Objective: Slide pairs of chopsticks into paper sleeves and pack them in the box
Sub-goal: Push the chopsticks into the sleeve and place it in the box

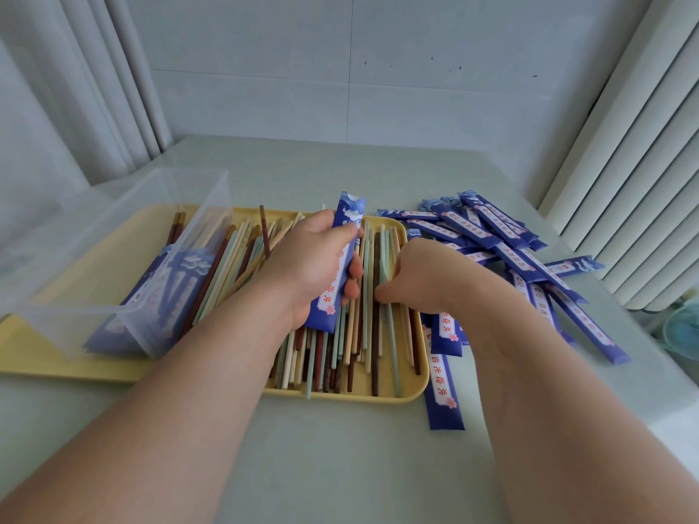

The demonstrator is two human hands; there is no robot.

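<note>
On the left part of the yellow tray (pixel 414 389) stands the clear plastic box (pixel 113 259), tilted, with some filled sleeves (pixel 162 293) already inside it. The loose chopsticks (pixel 340 357), in brown, cream and mint green colour, lie in a mixed heap over the middle and right part of the tray.

Above this heap the left hand (pixel 310 266) grips one blue paper sleeve (pixel 329 300), with the fingers curled round its edge. The squeeze could press the sleeve's mouth flat, and then the tips would catch on the paper and wrinkle or tear it.

Toward the right rim of the tray, the right hand (pixel 420 274) reaches down with curled fingers into the chopsticks. I cannot tell if it already holds any. The sticks lie crossed and close together, so it may take two of different colours, or lift only one and pull its neighbours over the rim of the tray.

Just right of the tray lies the pile of empty sleeves (pixel 510 236). The right forearm passes over it and could sweep some away.
</note>
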